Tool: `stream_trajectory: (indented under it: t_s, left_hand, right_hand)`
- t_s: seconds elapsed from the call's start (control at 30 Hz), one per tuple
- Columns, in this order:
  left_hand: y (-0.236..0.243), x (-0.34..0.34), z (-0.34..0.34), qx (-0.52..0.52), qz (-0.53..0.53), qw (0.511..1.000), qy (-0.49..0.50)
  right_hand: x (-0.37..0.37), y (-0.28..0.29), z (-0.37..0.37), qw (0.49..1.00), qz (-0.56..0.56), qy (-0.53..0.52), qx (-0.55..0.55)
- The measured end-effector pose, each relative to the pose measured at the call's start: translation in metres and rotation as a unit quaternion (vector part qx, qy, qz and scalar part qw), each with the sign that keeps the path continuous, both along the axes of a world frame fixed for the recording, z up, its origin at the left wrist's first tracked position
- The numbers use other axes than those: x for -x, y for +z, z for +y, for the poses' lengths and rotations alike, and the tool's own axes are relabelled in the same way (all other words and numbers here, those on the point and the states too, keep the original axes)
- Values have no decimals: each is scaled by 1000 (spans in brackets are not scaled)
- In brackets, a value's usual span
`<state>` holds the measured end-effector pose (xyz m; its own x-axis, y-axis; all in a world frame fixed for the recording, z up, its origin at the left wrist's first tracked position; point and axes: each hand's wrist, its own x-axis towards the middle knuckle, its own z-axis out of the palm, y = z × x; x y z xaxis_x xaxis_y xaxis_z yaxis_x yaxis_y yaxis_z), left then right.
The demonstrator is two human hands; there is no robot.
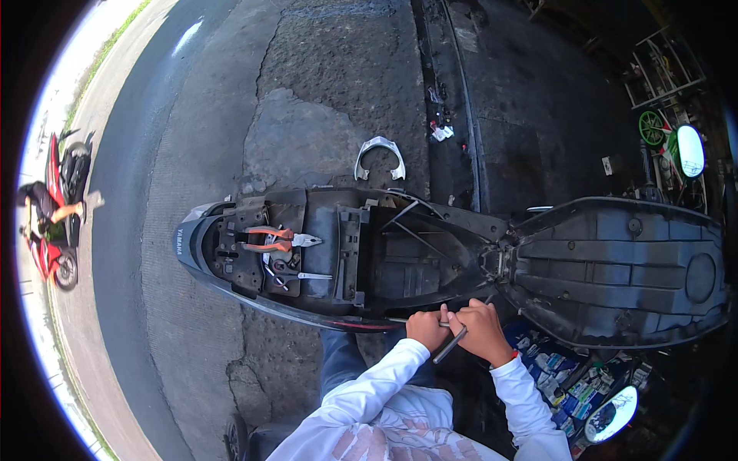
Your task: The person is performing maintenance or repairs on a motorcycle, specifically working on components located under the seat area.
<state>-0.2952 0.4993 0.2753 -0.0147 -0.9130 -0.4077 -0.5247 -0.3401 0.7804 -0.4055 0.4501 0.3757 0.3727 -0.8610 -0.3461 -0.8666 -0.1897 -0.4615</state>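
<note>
In front of me stands a scooter with its underseat storage compartment (407,269) exposed. At the scooter's near side, my left hand (428,330) and my right hand (480,332) are close together, both closed around a metal rod tool (450,347) that looks like a T-handle wrench. The hands cover much of it, and its working end is hard to make out. On the tail section (201,246) lie orange-handled pliers (269,239), a silver wrench (315,276) and a smaller tool with a dark purple part (275,278).
The seat (615,269) is tipped open to the right. A silver grab rail (379,157) lies on the ground beyond the scooter. Mirrors (689,151) stand at the right, with packaged goods (565,384) below. At the far left a person rides a red motorcycle (55,207) on the road.
</note>
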Motion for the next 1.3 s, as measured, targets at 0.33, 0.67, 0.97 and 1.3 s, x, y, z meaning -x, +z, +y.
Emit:
stream_trajectory:
  t_s: [0.33,0.67,0.97,1.3]
  left_hand:
    - [0,2,8,90,26,995,-30]
    - [1,0,9,107,20,993,-52]
    - [2,-5,6,97,27,994,-40]
    - [0,-7,5,135,20,990,30]
  right_hand:
    - [3,7,26,998,7,-40,41]
    - [15,25,11,996,-10,0,-92]
    - [16,-59,86,882,-216,-324,264]
    - [-21,-170,47,973,-162,87,-136]
